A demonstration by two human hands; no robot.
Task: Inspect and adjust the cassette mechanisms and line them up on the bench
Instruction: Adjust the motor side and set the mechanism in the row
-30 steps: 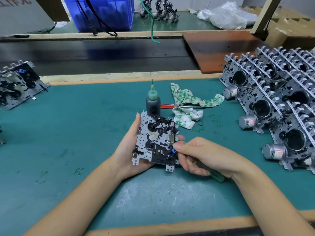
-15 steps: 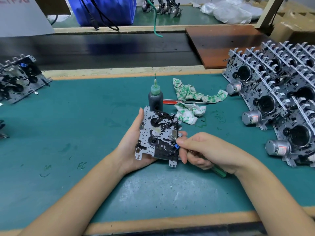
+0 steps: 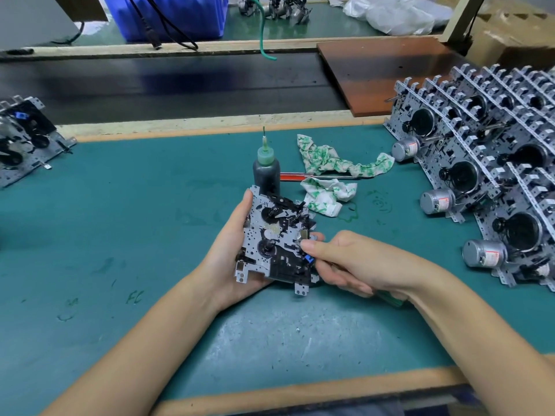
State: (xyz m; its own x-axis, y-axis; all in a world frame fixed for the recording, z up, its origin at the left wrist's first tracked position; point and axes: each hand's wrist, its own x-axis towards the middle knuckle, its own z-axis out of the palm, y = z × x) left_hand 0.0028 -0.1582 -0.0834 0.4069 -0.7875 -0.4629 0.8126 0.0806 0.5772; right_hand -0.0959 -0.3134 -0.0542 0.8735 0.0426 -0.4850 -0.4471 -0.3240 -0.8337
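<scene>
1. Because the work needs one hand to steady and one to adjust, the left hand (image 3: 237, 253) grips the cassette mechanism (image 3: 277, 240) from beneath and along its left edge, thumb up the side, tilting its geared face toward the camera above the green bench mat (image 3: 150, 235).
2. While that hand steadies it, the right hand (image 3: 357, 262) curls round a green-handled tool (image 3: 390, 297), apparently a small screwdriver, whose handle end shows under the wrist; its thumb lies against the mechanism's right edge near a blue part (image 3: 308, 259). The tool's tip is hidden, so I cannot tell what it touches; I judge an adjustment is in hand.
3. Just beyond the mechanism stands a dark needle-tipped bottle (image 3: 266, 171), probably lubricant kept within reach, beside a red-handled screwdriver (image 3: 300, 176) and two green-printed rags (image 3: 330, 181) for wiping.
4. To the right, finished mechanisms (image 3: 486, 175) lean overlapping in rows, motors (image 3: 437, 201) outward, likely the line this one will join.
5. At the far left lies another mechanism (image 3: 24, 139), well apart, perhaps awaiting inspection.
6. Farthest off are a dark belt (image 3: 180, 85), a brown board (image 3: 384, 67) and a blue crate (image 3: 177, 13).
</scene>
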